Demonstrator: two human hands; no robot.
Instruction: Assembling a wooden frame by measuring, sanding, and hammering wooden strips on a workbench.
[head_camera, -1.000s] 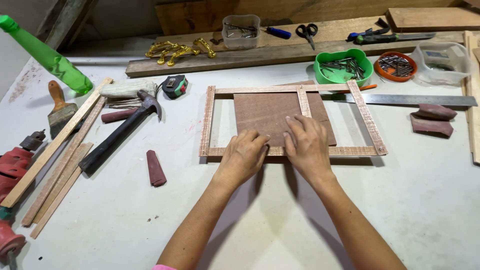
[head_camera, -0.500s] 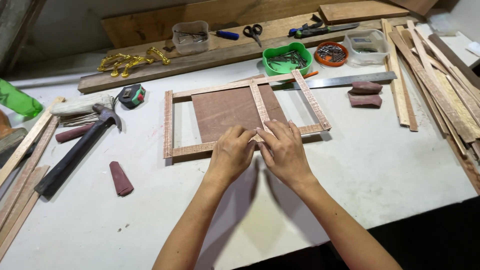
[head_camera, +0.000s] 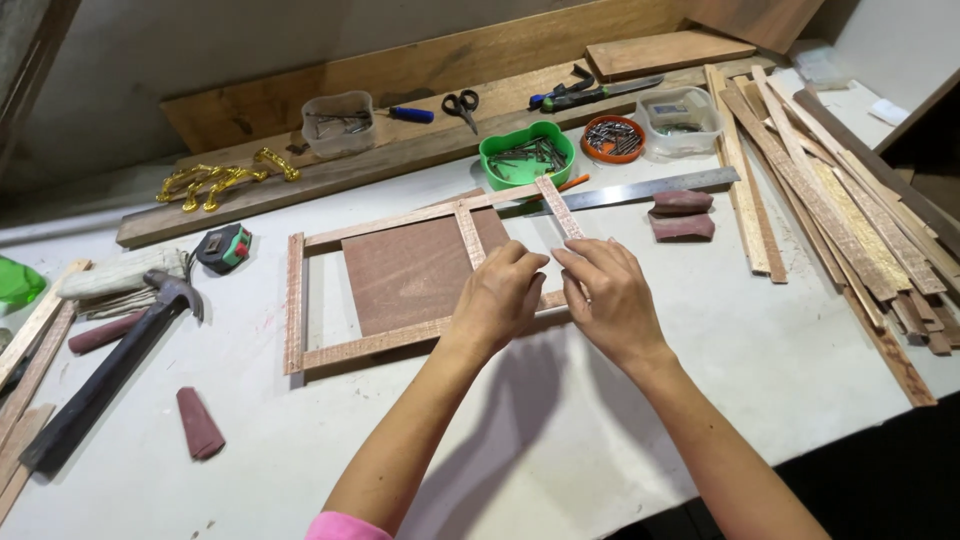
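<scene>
A thin wooden frame (head_camera: 294, 300) made of light strips lies flat on the white table, with a brown board (head_camera: 410, 270) inside it. My left hand (head_camera: 500, 300) rests on the frame's near strip, close to the middle upright strip (head_camera: 468, 232). My right hand (head_camera: 610, 300) is beside it, fingers bent down onto the near right part of the frame, by the right strip (head_camera: 558, 205). Both hands press on the wood, fingertips almost touching. What lies under the fingers is hidden.
A hammer (head_camera: 110, 375), tape measure (head_camera: 224, 247) and brown sanding blocks (head_camera: 200, 422) lie left. A metal ruler (head_camera: 640, 188), green nail tray (head_camera: 525, 155), scissors (head_camera: 460, 102) and tubs sit behind. Many wood strips (head_camera: 840, 210) are piled right. Gold handles (head_camera: 225, 178) rest on a plank.
The view has swung left and closer, so the frame sits more to the left. My hands have shifted right along the near strip, toward the frame's right end.
</scene>
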